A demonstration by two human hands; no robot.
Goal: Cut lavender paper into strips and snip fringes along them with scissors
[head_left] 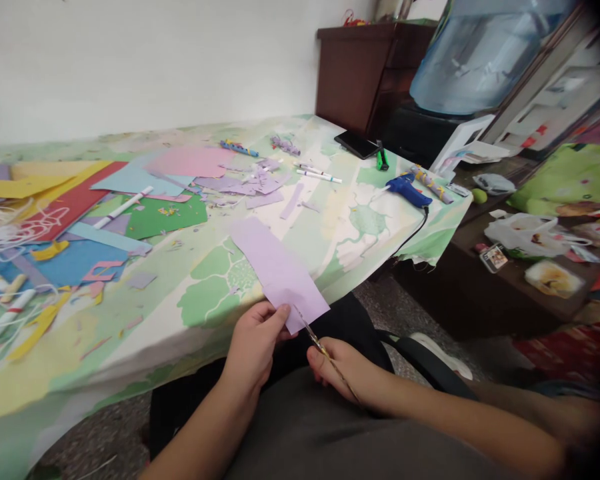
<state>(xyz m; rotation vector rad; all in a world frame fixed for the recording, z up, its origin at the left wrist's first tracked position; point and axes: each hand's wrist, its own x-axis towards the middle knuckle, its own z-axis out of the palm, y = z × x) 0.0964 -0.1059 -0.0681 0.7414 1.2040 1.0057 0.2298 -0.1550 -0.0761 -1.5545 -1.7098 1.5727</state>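
A strip of light purple paper [283, 267] reaches from over the table toward my lap. My left hand [257, 340] pinches its near left edge, thumb on top and fingers underneath. My right hand [343, 367] is closed around a pair of scissors [325, 350], whose narrow blades point up and left. The blade tips lie at the near end of the paper, close to my left thumb. The scissors' handles are mostly hidden by my right hand. Purple scraps [260, 183] lie on the table beyond the strip.
Coloured paper sheets [170, 217], markers [125, 207] and white string [27, 223] spread over the table's left side. At the right edge lie a blue glue gun [410, 191] with a cord, a green stapler [382, 159] and a black phone [356, 143]. A water bottle [480, 60] stands behind.
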